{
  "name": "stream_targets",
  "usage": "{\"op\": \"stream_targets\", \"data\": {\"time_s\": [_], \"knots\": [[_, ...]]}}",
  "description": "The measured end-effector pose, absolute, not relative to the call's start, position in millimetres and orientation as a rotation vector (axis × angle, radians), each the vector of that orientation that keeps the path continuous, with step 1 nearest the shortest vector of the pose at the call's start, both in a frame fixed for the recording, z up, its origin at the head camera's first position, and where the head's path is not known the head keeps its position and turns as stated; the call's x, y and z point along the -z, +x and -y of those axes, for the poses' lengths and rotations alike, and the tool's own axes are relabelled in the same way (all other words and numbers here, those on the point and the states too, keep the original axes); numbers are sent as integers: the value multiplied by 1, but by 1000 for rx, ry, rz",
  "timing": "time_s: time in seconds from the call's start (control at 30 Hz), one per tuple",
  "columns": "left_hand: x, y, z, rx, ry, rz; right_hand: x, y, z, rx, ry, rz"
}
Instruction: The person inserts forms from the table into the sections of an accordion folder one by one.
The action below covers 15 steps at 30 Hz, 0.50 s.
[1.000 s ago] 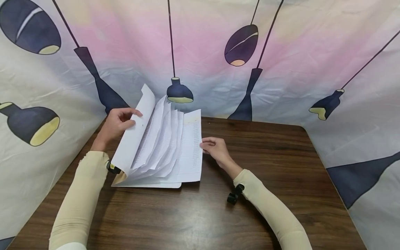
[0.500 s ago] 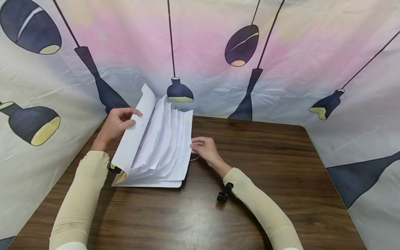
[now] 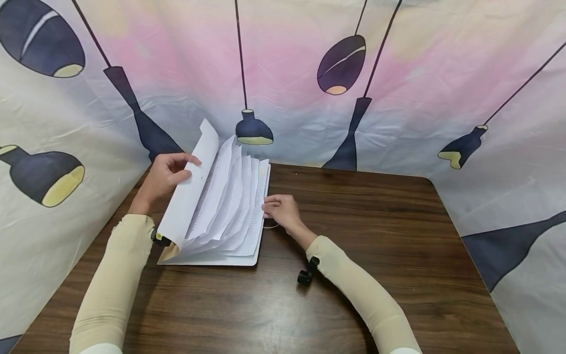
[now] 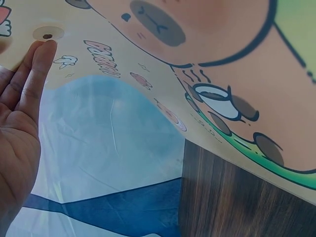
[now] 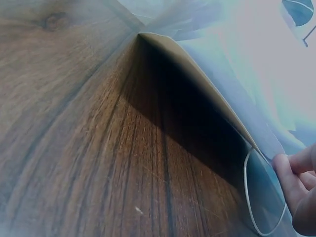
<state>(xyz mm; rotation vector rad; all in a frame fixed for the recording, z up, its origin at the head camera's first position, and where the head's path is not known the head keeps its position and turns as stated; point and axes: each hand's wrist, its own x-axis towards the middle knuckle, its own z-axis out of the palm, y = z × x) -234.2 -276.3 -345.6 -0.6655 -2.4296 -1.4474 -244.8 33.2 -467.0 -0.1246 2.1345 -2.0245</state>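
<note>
A folder (image 3: 187, 206) stands half open on the table, its white inner cover tilted up at the left. Cartoon print and a round button show on the cover's outer face (image 4: 217, 64) in the left wrist view. My left hand (image 3: 164, 178) holds that cover up, thumb on the white side and other fingers behind. Several printed paper sheets (image 3: 225, 206) fan out inside. At the right edge, my right hand (image 3: 281, 212) pinches the outermost printed sheet (image 3: 261, 196), which lies over the folder's back cover. A thin string loop (image 5: 247, 192) hangs beneath the right fingers.
The dark wooden table (image 3: 362, 236) extends right and in front of the folder. A fabric backdrop (image 3: 300, 118) printed with lamps encloses the back and sides. Black wrist cameras (image 3: 305, 276) sit on both wrists.
My right hand has moved left with the sheet, which no longer sticks far out past the folder's right edge. The left hand and raised cover have stayed put.
</note>
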Motion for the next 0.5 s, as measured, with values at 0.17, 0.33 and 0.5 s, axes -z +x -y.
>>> {"op": "stream_targets", "data": {"time_s": [0.17,0.33,0.5], "knots": [[347,-235,276,1435,-676,2432,467,-246,-29,1970,-132,-2187],[347,-235,276,1434,-675,2433,467,-247,-24,1913,-123,-2227],[348,-236,275,1442,-682,2423,469,-248,-20,1919,-109,-2232]]}}
